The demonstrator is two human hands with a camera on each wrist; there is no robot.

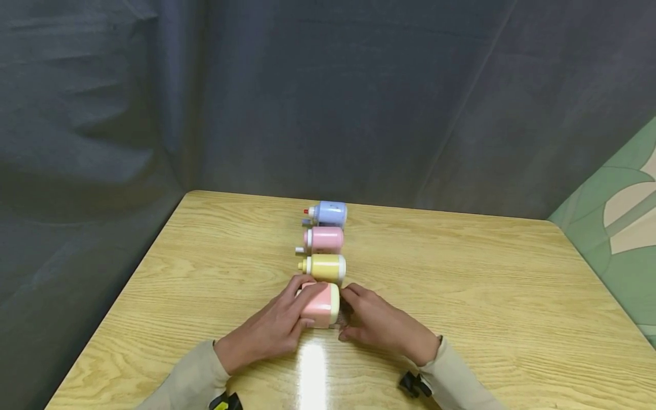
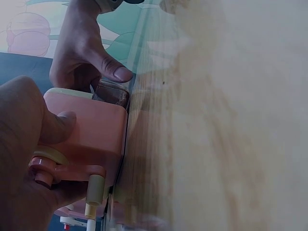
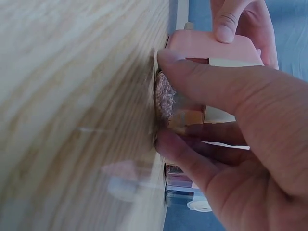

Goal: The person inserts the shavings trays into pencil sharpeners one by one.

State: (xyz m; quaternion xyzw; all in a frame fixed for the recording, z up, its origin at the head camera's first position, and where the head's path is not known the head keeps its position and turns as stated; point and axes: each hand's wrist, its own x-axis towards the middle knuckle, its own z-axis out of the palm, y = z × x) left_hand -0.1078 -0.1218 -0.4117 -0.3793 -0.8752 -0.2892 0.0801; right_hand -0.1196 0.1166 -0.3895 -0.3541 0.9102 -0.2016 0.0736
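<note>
A coral-pink crank pencil sharpener with a pale cream edge sits on the wooden table, nearest me in a row. My left hand grips its body from the left, thumb on the near side. In the left wrist view its crank handle shows beside that hand. At the other end a clear shavings drawer sticks partly out of the sharpener. My right hand pinches this drawer between thumb and fingers. Pencil shavings show inside it in the right wrist view.
Behind the coral sharpener stand a yellow sharpener, a pink sharpener and a blue sharpener, lined up toward the far edge. The wooden table meets a dark cloth at the back. A green patterned surface lies at the right.
</note>
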